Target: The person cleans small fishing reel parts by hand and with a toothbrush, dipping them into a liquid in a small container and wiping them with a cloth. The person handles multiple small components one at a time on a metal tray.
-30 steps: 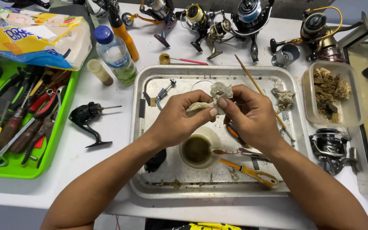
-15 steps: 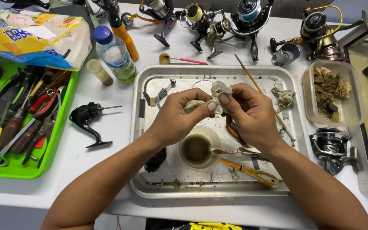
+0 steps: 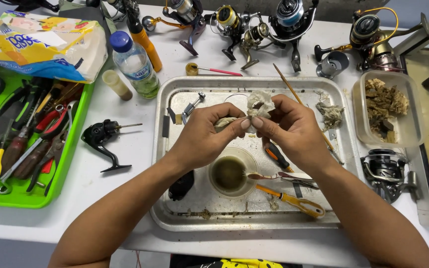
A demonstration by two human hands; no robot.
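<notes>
Crumpled, stained tissue wad (image 3: 260, 103) sat pinched between both hands above the shallow metal tray (image 3: 165, 198), over a small cup of murky greenish liquid (image 3: 228, 172). Left hand (image 3: 205, 134) and right hand (image 3: 290, 130) had fingers curled shut on it, thumbs meeting. A black reel body (image 3: 103, 136) lay left of the tray.

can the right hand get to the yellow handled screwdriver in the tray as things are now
Probably yes, once it lets go. The yellow-handled screwdriver lies uncovered in the metal tray, just below the right hand, with nothing over it. But that hand and the left hand are both pinching a crumpled rag.
</notes>
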